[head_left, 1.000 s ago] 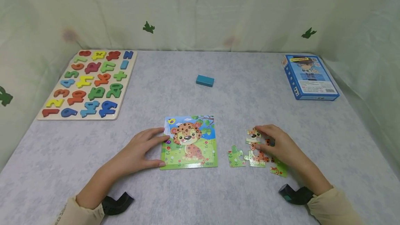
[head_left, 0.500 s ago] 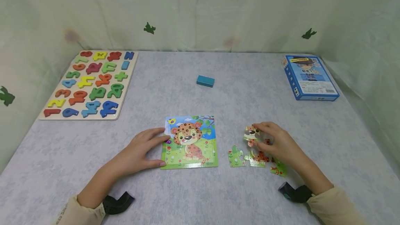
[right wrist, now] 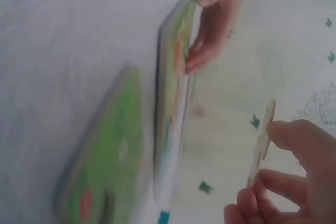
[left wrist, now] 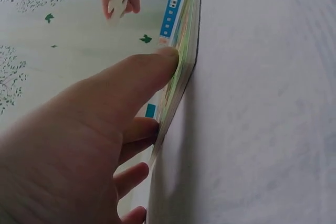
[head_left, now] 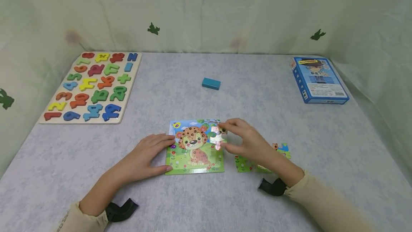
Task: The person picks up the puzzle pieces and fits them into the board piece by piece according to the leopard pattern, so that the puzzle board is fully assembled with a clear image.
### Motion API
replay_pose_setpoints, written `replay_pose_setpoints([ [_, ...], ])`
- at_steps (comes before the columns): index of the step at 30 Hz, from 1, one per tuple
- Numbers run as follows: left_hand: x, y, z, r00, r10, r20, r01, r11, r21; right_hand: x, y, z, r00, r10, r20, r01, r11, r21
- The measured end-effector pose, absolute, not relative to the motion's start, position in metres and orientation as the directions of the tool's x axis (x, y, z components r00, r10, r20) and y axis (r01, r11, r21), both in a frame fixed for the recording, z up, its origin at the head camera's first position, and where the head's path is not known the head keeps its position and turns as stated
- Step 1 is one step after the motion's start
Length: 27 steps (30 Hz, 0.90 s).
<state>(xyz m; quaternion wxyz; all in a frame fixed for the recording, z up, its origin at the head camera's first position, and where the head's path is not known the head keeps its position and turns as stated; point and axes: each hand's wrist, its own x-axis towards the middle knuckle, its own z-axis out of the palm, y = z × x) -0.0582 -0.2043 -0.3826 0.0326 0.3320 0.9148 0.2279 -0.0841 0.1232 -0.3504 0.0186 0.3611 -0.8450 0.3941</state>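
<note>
A square leopard jigsaw puzzle point(head_left: 195, 170) lies on the table in the head view. My left hand point(head_left: 143, 155) rests its fingers and thumb along the puzzle's left edge; the left wrist view has the thumb point(left wrist: 149, 69) over that edge. Between thumb and fingers my right hand point(head_left: 248, 140) pinches a jigsaw piece point(head_left: 215, 136), held above the puzzle's upper right and shining with glare. The right wrist view shows this piece point(right wrist: 266, 124) edge-on, raised off the table. Loose jigsaw pieces point(head_left: 243, 164) lie right of the puzzle, partly hidden under my right forearm.
A wooden number board point(head_left: 123, 108) with coloured numerals stands at the back left. Behind the puzzle lies a small teal block point(head_left: 211, 83). A blue box point(head_left: 325, 81) sits at the back right. Pale curtain cloth point(head_left: 193, 13) borders the table's far side.
My right hand has carried the jigsaw piece left from beside the loose pieces to over the puzzle's right part. The left hand stays at the puzzle's left edge.
</note>
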Motion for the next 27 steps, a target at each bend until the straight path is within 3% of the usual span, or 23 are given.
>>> replay_pose_setpoints([
  [12, -0.057, -0.195, -0.384, -0.755, 0.642, 0.13, 0.65, 0.708, 0.277, -0.093, 0.075, -0.377, -0.708, -0.692, 0.143, -0.619, 0.511, -0.596],
  [18, -0.054, -0.189, -0.381, -0.748, 0.652, 0.123, 0.651, 0.684, 0.329, -0.098, 0.065, -0.383, -0.653, -0.731, 0.199, -0.721, 0.518, -0.461],
  [23, -0.051, -0.184, -0.38, -0.743, 0.662, 0.096, 0.64, 0.662, 0.39, -0.1, 0.061, -0.381, -0.656, -0.737, 0.163, -0.712, 0.534, -0.455],
  [27, -0.054, -0.181, -0.379, -0.721, 0.687, 0.09, 0.67, 0.657, 0.345, -0.1, 0.059, -0.378, -0.675, -0.728, 0.118, -0.682, 0.556, -0.475],
])
